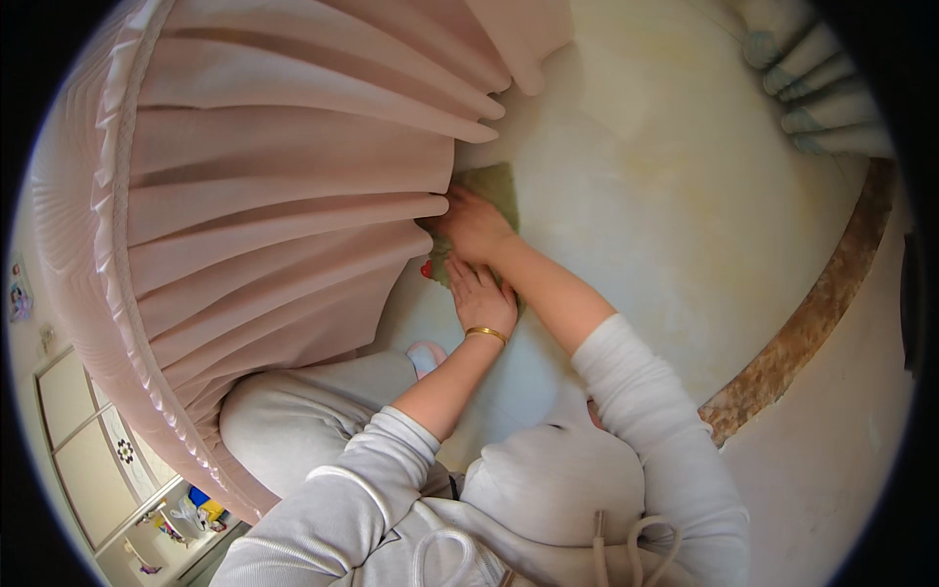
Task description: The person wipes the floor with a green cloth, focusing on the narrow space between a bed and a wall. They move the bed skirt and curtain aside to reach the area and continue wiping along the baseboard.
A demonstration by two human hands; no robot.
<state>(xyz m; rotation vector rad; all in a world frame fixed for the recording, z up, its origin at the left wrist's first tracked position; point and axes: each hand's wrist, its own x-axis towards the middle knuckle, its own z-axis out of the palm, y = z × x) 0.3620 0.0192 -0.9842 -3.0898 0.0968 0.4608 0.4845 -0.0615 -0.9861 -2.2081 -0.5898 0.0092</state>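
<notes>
An olive-green cloth [499, 188] lies spread on the pale glossy floor [623, 220], at the hem of a pleated pink bed skirt [293, 161]. My right hand [473, 224] rests on the cloth, its fingertips close to the skirt's edge and partly in shadow. Nearer to me, my left hand [484, 301], with a gold bracelet [486, 335] at the wrist, lies flat on the cloth's near part, fingers pointing at the right hand. Beside the cloth's left edge is a small red piece [426, 269]; what it is cannot be told. Folds hide part of the cloth.
A brown marbled border strip [814, 315] runs along the wall at the right. Curtain folds [799, 81] hang at the upper right. My bent knees are close below my hands. At the lower left stands a white cabinet [81, 440] with shelves of small items.
</notes>
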